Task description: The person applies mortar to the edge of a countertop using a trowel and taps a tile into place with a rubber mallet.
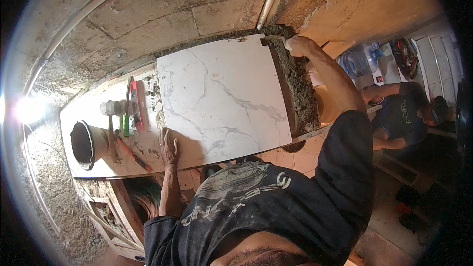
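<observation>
A large white tile (221,103) with grey veins lies on the counter, with a small notch at its far right corner. My left hand (170,150) rests with its fingers stretched out at the tile's near left edge, holding nothing. Beyond the far right corner, my right hand (298,47) is closed on what looks like a thin, pale, blade-like tool (276,38); its exact kind is too small to tell. The tool is over wet grey mortar (300,93), which runs along the tile's right side.
Left of the tile are a black-rimmed bucket (83,145), a mallet (111,108), a red level (136,103), a green-handled tool (125,125) and a red-handled tool (133,152). A yellowish bucket (326,104) stands past the mortar. Another person (406,113) is at the right.
</observation>
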The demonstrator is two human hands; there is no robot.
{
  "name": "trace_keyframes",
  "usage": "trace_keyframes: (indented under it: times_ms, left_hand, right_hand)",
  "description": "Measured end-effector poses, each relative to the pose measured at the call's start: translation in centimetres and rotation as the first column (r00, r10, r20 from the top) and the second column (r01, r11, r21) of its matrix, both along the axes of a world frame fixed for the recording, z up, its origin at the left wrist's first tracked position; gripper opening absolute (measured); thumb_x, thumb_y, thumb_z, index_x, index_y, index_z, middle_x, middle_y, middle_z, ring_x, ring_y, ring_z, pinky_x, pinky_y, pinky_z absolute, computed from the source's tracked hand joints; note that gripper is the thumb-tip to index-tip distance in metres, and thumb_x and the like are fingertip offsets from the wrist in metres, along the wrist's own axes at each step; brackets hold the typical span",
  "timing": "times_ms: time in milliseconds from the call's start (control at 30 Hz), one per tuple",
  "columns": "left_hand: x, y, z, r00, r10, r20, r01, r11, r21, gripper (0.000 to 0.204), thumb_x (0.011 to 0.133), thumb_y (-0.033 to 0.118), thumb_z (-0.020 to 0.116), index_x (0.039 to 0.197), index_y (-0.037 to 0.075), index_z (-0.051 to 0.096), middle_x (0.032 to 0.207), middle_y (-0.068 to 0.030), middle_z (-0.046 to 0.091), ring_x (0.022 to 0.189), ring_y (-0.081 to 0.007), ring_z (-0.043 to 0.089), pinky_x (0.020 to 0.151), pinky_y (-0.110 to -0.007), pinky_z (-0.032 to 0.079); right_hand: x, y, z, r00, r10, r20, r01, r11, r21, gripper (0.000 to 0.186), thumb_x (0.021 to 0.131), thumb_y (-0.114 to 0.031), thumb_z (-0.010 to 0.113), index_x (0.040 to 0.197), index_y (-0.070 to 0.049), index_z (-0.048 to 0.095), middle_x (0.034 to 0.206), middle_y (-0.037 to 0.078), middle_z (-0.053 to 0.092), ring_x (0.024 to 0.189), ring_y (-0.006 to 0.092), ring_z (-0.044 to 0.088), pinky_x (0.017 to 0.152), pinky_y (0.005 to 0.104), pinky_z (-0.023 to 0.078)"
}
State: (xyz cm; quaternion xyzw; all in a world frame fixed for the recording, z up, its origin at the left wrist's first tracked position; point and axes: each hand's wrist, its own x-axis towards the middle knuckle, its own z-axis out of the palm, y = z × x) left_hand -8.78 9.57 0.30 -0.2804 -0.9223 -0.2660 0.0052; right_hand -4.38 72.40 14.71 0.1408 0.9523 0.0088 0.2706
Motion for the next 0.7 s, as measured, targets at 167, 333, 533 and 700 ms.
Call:
trace_keyframes:
  times_ms: [167,333,533,700]
  left_hand:
    - [-0.2,-0.1,-0.2,0.999,-0.009,-0.035,0.008,0.999,-0.031,0.046,0.093,0.024,0.052,0.132,0.001,0.044,0.142,-0.0213,0.038,0.133,-0.038,0.034,0.109,-0.045,0.029]
    - [0.1,-0.3,-0.7,1.0,0.004,-0.016,-0.004,1.0,0.017,0.045,0.093,0.022,0.051,0.131,0.0,0.044,0.141,-0.0225,0.038,0.133,-0.0384,0.034,0.109,-0.045,0.029]
    - [0.0,-0.2,-0.3,1.0,0.008,0.002,-0.008,1.0,-0.004,0.045,0.092,0.021,0.052,0.132,0.001,0.044,0.142,-0.0223,0.038,0.133,-0.0384,0.034,0.109,-0.045,0.029]
    - [-0.1,0.0,-0.1,1.0,0.016,0.011,-0.016,1.0,-0.011,0.046,0.091,0.019,0.053,0.132,0.001,0.045,0.142,-0.0217,0.038,0.133,-0.0384,0.034,0.109,-0.045,0.029]
  right_hand:
    - [-1.1,0.8,0.7,0.973,0.198,0.123,-0.206,0.977,0.06,0.022,0.061,0.003,0.059,0.082,0.004,0.066,0.082,0.021,0.066,0.075,0.0322,0.066,0.055,0.0432,0.049]
    - [-1.0,-1.7,6.0,0.927,0.276,0.253,-0.319,0.936,0.149,0.055,0.069,-0.001,0.061,0.123,-0.009,0.054,0.099,0.017,0.067,0.095,0.0326,0.065,0.074,0.0453,0.054]
    - [-0.4,-0.4,3.1,0.971,0.238,-0.009,-0.23,0.949,0.216,0.032,0.07,-0.002,0.066,0.102,-0.006,0.062,0.09,0.015,0.067,0.082,0.0337,0.066,0.063,0.0463,0.052]
    - [0.6,1.1,0.5,0.936,0.34,-0.087,-0.312,0.92,0.237,0.036,0.074,-0.005,0.065,0.11,-0.009,0.059,0.09,0.017,0.066,0.083,0.0345,0.065,0.063,0.0462,0.052]
